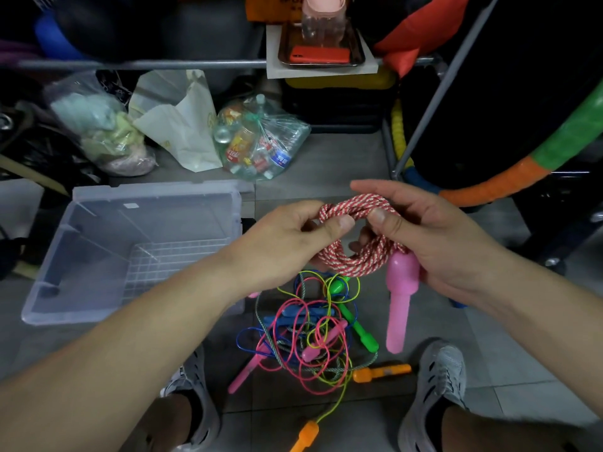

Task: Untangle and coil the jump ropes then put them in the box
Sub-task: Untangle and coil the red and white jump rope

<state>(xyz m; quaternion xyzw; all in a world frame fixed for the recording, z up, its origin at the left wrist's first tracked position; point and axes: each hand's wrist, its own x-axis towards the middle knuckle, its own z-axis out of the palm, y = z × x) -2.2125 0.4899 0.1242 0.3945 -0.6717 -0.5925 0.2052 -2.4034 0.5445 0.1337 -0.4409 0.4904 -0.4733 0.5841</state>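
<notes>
Both hands — left hand (pixel 287 236), right hand (pixel 424 236) — curl fingers round the coiled red-white rope (pixel 354 236).

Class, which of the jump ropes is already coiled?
The red-and-white braided rope, gripped by the left hand and right hand; the thin coloured ropes lie tangled in a heap below.

You've got the coiled rope (pixel 355 243) between your left hand (pixel 287 246) and right hand (pixel 424 236), both gripping it. Its handle (pixel 398 308) hangs under your right palm. The tangle of ropes (pixel 310 337) lies below both hands (on the floor), and the box (pixel 98 230) sits left of your left hand.
</notes>
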